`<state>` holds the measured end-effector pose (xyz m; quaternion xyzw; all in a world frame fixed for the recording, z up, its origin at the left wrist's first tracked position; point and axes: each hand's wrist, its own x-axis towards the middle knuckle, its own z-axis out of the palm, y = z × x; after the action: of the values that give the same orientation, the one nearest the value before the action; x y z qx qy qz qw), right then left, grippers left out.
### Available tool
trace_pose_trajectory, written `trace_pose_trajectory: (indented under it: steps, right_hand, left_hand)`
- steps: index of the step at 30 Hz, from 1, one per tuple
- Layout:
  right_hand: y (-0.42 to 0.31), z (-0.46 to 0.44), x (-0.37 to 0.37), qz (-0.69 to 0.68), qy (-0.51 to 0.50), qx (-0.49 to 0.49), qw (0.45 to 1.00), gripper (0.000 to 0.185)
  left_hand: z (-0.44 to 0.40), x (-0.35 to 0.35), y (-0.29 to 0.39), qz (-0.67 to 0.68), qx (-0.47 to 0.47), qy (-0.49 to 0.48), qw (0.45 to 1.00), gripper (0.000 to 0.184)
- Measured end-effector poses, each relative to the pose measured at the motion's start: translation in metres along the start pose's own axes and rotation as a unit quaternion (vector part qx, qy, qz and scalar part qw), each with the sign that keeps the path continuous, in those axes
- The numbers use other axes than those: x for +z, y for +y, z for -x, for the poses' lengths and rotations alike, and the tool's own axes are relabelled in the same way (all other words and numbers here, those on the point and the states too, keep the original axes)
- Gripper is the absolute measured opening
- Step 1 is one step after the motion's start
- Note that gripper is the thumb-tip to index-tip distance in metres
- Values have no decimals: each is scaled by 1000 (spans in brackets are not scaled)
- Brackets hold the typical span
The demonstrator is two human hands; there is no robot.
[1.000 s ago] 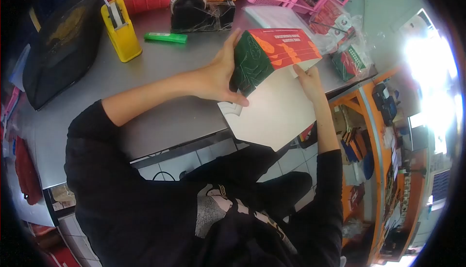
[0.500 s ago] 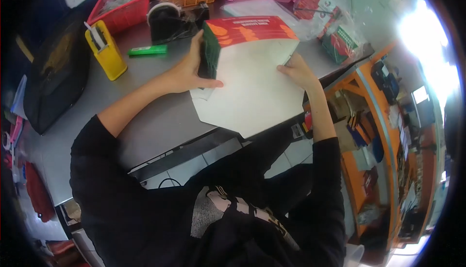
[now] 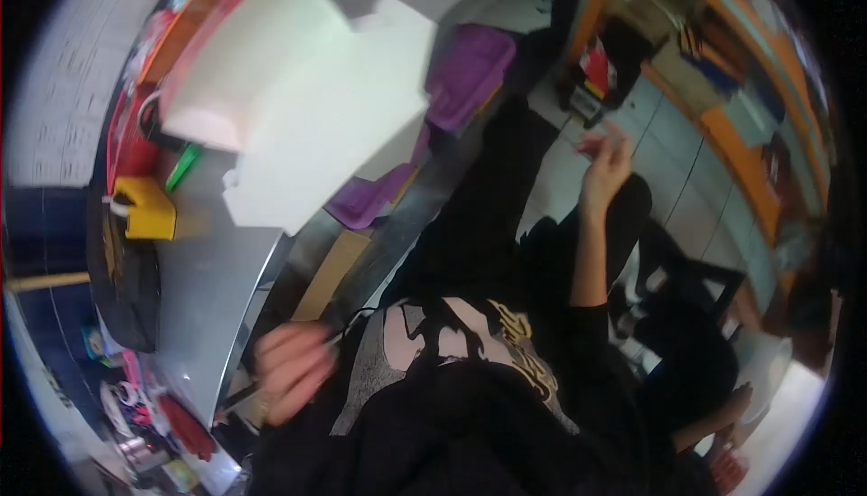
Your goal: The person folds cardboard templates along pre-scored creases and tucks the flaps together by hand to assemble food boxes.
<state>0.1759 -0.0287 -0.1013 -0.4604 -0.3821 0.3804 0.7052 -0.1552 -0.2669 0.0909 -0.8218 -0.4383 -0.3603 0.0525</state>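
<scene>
The cardboard carton (image 3: 339, 103) lies on the metal table with its white inner face and cut flaps showing; neither hand touches it. My left hand (image 3: 293, 370) is smeared by motion beside the table's front edge, near my shirt. Its fingers look bent, and I cannot make out whether it holds anything. Out over the floor, above my leg, my right hand (image 3: 607, 171) has its fingers apart and slightly curled, with nothing clearly in it.
On the table (image 3: 212, 266) are a yellow holder (image 3: 149, 209), a green cutter-like tool (image 3: 182, 166) and a black bag (image 3: 126, 288). Purple trays (image 3: 470, 72) sit below the table edge. Orange shelving (image 3: 741, 148) stands at right. Another person's arm (image 3: 713, 422) shows at lower right.
Both hands have let go of the carton, which now rests on the table. My left hand has drawn back towards my body, my right hand out over the floor. The view has turned.
</scene>
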Motion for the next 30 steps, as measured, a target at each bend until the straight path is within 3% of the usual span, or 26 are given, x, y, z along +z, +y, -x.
trace_pose_trajectory:
  steps: [1, 2, 3, 4, 5, 6, 7, 10, 13, 17, 19, 20, 22, 23, 25, 27, 29, 30]
  right_hand:
    - [36, 21, -27, 83, -3, 75, 994, 23]
    - [69, 46, -46, 70, 23, 172, 982, 25]
    - [119, 66, -64, 206, -14, 223, 953, 33]
    - [88, 71, -50, 284, -116, 158, 938, 39]
    - [69, 71, -41, 282, -103, 179, 937, 39]
    - [57, 64, -32, 270, -145, 133, 943, 35]
    - [57, 61, -31, 257, -188, 84, 944, 30]
    - [72, 58, -36, 314, -155, 72, 934, 30]
    - [72, 53, -32, 308, -155, 128, 930, 23]
    - [77, 52, -22, 305, -150, 135, 931, 21]
    - [75, 52, -20, 315, -155, 123, 928, 23]
    - [74, 52, -19, 314, -155, 126, 928, 23]
    - [70, 50, -19, 302, -149, 140, 931, 23]
    - [67, 49, -18, 302, -148, 139, 931, 23]
    - [59, 47, -15, 277, -131, 58, 950, 26]
    - [41, 41, -9, 247, -118, 12, 962, 30]
    - [19, 34, -1, 215, -111, -36, 970, 34]
    - [6, 30, 5, 211, -116, -85, 967, 39]
  left_hand:
    - [22, 32, -3, 2, -6, -85, 996, 31]
    - [29, 85, -22, -59, -19, -105, 993, 29]
    - [56, 128, -48, -119, -78, -125, 982, 31]
    - [41, 157, -65, -128, -112, -114, 979, 31]
    - [47, 178, -97, -113, -195, -103, 969, 33]
    - [35, 194, -129, -139, -161, -52, 976, 36]
    - [26, 200, -158, -196, -205, -50, 958, 42]
    - [11, 208, -235, -357, -307, -59, 880, 59]
    - [-15, 219, -250, -452, -301, -76, 836, 67]
    - [-30, 224, -265, -492, -234, -65, 836, 60]
    - [-30, 219, -279, -473, -211, -88, 851, 39]
    - [-29, 213, -288, -475, -210, -91, 850, 39]
    - [-32, 204, -298, -336, -172, -12, 926, 23]
    - [-27, 200, -298, -336, -171, -10, 926, 23]
    - [-41, 189, -238, -248, -286, 43, 925, 24]
    - [-33, 181, -191, -236, -208, 54, 948, 27]
    - [-10, 177, -159, -179, -42, 46, 982, 28]
    - [1, 175, -128, -151, -43, -7, 988, 28]
